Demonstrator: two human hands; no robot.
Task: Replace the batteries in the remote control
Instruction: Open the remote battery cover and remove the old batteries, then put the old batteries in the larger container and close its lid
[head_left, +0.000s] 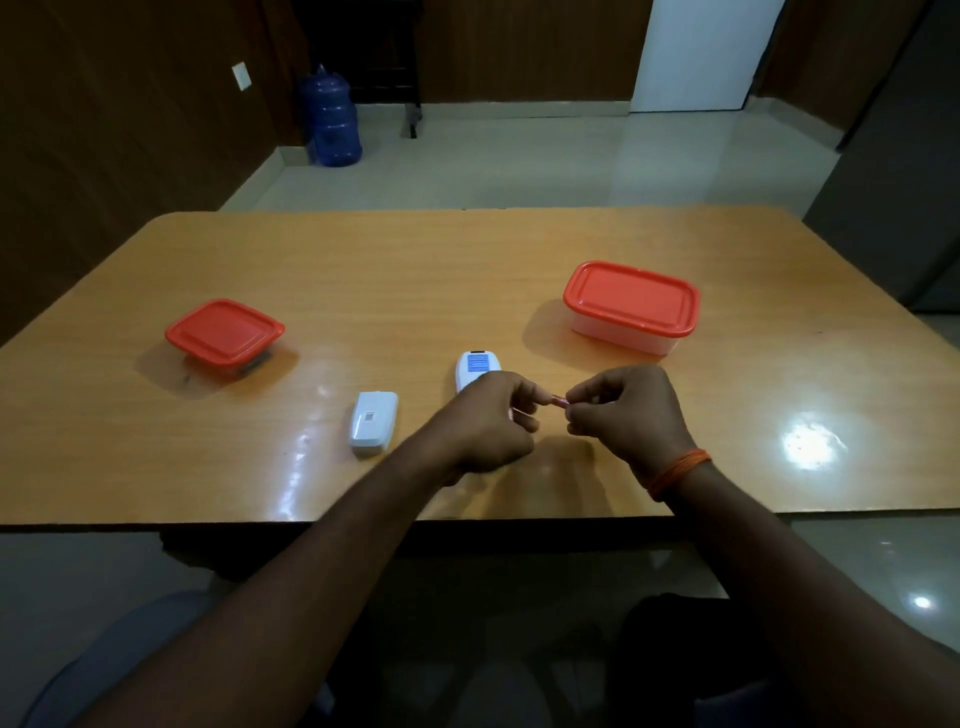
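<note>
Head view: we see the left hand (488, 421) and right hand (621, 415) pinching a small battery (558, 401) between fingertips, at 4 o'clock from the remote control (475, 369). Light, rigid, slick; we judge gripping mid-barrel best.

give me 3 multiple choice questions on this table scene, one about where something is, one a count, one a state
1. Where does the detached white cover lie?
A. left of the remote
B. on the big container
C. on the floor

2. How many red-lidded containers are on the table?
A. one
B. two
C. three

3. What state are the containers' lids in?
A. both off
C. both on
B. one off

Answers: 1 A, the cover rests on the table left of the remote. 2 B, a small container sits at left and a large container at right. 3 C, each red lid sits on its box.
</note>
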